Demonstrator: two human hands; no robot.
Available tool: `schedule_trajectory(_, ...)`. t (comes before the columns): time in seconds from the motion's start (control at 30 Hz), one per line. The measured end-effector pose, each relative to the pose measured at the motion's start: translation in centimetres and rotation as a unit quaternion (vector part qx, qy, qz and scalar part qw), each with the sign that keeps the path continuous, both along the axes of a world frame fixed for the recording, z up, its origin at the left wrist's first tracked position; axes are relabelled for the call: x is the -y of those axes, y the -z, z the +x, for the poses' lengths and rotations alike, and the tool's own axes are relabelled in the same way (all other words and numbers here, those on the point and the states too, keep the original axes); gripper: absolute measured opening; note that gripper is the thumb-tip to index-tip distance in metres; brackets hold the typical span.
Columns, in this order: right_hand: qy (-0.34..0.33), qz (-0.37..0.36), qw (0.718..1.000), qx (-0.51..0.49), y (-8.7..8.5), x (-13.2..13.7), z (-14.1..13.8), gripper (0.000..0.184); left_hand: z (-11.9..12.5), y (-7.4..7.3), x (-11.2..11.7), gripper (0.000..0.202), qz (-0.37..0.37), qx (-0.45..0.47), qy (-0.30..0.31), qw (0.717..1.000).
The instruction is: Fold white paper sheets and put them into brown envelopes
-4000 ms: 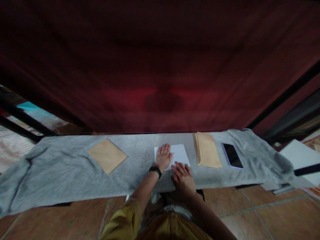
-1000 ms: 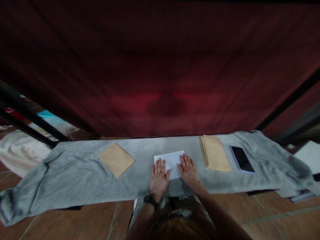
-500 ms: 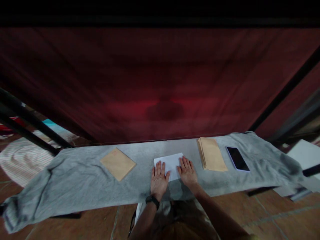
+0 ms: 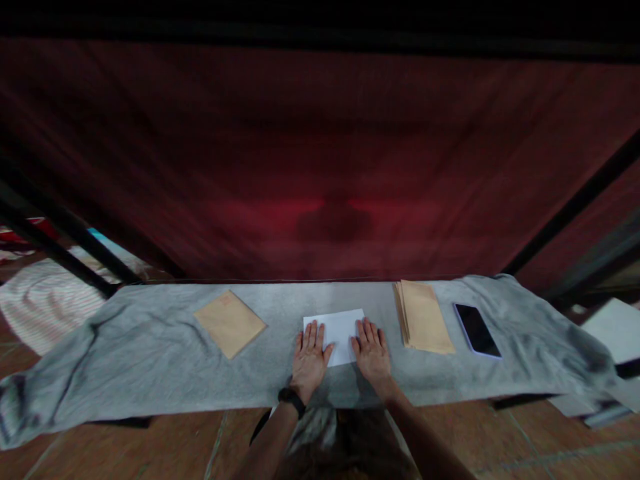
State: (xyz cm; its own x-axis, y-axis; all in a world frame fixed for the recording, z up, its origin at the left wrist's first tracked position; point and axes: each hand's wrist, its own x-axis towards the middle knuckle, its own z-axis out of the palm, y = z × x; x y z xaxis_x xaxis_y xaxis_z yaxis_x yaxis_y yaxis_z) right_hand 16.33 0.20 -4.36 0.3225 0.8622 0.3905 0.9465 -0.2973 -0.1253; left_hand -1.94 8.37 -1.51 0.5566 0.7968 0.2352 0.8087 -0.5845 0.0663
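Observation:
A white sheet of paper (image 4: pixel 341 337) lies flat on the grey cloth in front of me. My left hand (image 4: pixel 309 357) rests palm down on its left side, fingers stretched out, with a dark band on the wrist. On the right side of the paper lies my right hand (image 4: pixel 371 350), also flat with spread fingers. Neither hand grips anything. To the left sits a single brown envelope (image 4: pixel 231 324), turned at an angle. A stack of brown envelopes (image 4: pixel 427 317) lies just right of my right hand.
A phone (image 4: pixel 477 330) with a dark screen and pale purple edge lies right of the stack. The grey cloth (image 4: pixel 150 353) covers a narrow bench or table. Behind it hangs dark red fabric (image 4: pixel 330 167) between black bars. Striped cloth (image 4: pixel 45 300) lies at the far left.
The view has shifted and tilted slightly. Both hands stay flat on the paper, the left one a little nearer its left edge. The envelopes and phone keep their places on the cloth.

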Motion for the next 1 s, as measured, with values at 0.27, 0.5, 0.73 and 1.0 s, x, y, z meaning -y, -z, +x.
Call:
schedule_trajectory(0.27, -0.011, 0.004, 1.000, -0.011, 0.3, 1.4, -0.3, 0.054, 4.9, 1.1, 0.9, 0.055, -0.042, 0.026, 0.026, 0.998)
schedule_trajectory(0.5, -0.007, -0.016, 1.000, -0.018, -0.2, 1.2, -0.3, 0.055, 6.3, 0.9, -0.4, 0.058, -0.026, 0.049, 0.008, 0.998)
schedule_trajectory(0.73, -0.001, -0.004, 1.000, -0.024, 0.2, 1.4, -0.1, 0.056, 2.0, 1.2, -0.7, 0.060, 0.008, 0.040, -0.041, 0.998)
schedule_trajectory(1.0, -0.085, -0.020, 0.995, -0.055, -1.4, -2.9, -3.0, 0.050, 1.1, 0.5, -0.3, 0.058, 0.004, 0.025, -0.044, 0.999)
